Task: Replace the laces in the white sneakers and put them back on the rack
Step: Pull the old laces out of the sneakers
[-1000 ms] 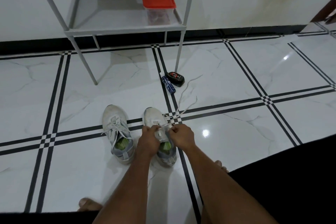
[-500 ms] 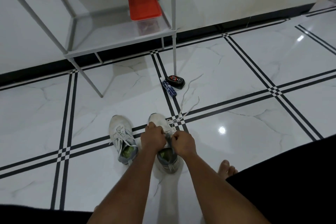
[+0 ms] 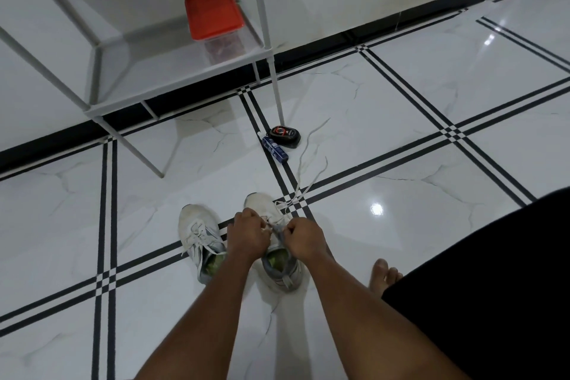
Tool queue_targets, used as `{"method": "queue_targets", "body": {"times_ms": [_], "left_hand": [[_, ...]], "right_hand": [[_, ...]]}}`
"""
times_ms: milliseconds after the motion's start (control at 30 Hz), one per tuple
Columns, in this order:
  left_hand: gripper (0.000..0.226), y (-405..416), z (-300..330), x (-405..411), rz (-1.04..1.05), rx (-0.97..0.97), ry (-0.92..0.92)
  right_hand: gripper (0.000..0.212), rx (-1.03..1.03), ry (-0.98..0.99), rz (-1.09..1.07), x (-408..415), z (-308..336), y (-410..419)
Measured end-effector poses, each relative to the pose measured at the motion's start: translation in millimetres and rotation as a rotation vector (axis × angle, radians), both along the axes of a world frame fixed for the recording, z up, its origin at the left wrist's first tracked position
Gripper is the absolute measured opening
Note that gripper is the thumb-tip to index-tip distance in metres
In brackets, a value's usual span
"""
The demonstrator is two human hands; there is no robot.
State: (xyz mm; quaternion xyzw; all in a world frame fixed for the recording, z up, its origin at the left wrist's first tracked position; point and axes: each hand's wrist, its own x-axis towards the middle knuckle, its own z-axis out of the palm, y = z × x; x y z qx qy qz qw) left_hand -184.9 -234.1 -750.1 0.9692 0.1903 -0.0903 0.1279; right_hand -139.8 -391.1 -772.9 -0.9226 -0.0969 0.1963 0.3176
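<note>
Two white sneakers with green insoles stand side by side on the tiled floor. The left sneaker (image 3: pixel 200 234) is laced. Over the right sneaker (image 3: pixel 279 268) my left hand (image 3: pixel 248 236) and my right hand (image 3: pixel 303 239) are both closed, each pinching the white lace at the tongue. The loose lace (image 3: pixel 308 163) trails away from the shoe's toe across the floor. The grey metal rack (image 3: pixel 172 71) stands beyond the shoes against the wall.
A clear box with a red lid (image 3: pixel 214 20) sits on the rack's low shelf. A black shoe-polish tin (image 3: pixel 284 136) and a blue tube (image 3: pixel 275 149) lie by the rack's front leg. My bare foot (image 3: pixel 384 276) and dark clothing (image 3: pixel 493 287) are at the right.
The view has tilted and drifted. Both hands stay on the right sneaker's lace, now slightly farther apart with the lace drawn between them.
</note>
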Motion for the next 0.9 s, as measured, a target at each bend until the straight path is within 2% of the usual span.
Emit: {"method": "queue_targets", "body": {"times_ms": [67,200,267,300,367,467,500,533,567,667,700,733,800,900], "left_hand": [[0.028,-2.5,0.5,1.6,-0.114,0.119,-0.04],[0.029,-2.8,4.9,8.7,-0.329,0.29,0.101],[0.026,-5.6,5.6,12.1,-0.312,0.248,0.116],[0.023,-7.8,4.7,13.2,-0.2,0.114,0.055],[0.012,-7.5,9.5,14.4,0.217,-0.318,-0.133],[0.018,5.7,18.1,12.4,0.796,-0.915,-0.29],[0.022,9.5,19.7,8.9,0.896,-1.018,-0.288],[0.028,12.5,20.0,4.4,0.912,-1.041,-0.275],[0.031,16.3,19.4,-0.3,0.826,-0.961,-0.236],[0.023,20.0,9.7,-11.7,0.358,-0.426,-0.032],[0.018,22.0,7.4,-10.6,0.264,-0.346,-0.012],[0.014,22.6,9.0,-7.5,0.244,-0.356,-0.024],[0.015,19.9,14.9,1.6,0.367,-0.555,-0.124],[0.022,20.3,32.3,16.0,0.906,-1.185,-0.338]], "right_hand": [[0.022,-0.002,-0.012,0.003,-0.1,-1.2,-0.5],[0.02,0.021,0.017,-0.021,-1.8,-1.0,-0.6],[0.021,0.019,0.023,-0.037,-3.4,-1.9,-0.8],[0.022,0.016,0.022,-0.048,-4.9,-2.5,-1.1],[0.024,0.025,0.021,-0.065,-5.7,-2.5,-1.4],[0.029,0.055,0.05,-0.081,-4.7,0.0,-2.0],[0.029,0.068,0.056,-0.089,-4.5,0.9,-2.1],[0.029,0.079,0.062,-0.096,-3.8,1.1,-2.0],[0.029,0.089,0.07,-0.098,-3.8,0.6,-2.4],[0.032,0.101,0.079,-0.086,-6.7,0.9,-2.5],[0.031,0.103,0.075,-0.079,-6.8,-0.1,-1.7],[0.03,0.107,0.066,-0.074,-7.5,0.0,-0.7],[0.028,0.103,0.05,-0.079,-8.7,2.2,-0.7],[0.029,0.078,0.049,-0.083,-8.5,4.3,-3.1]]}}
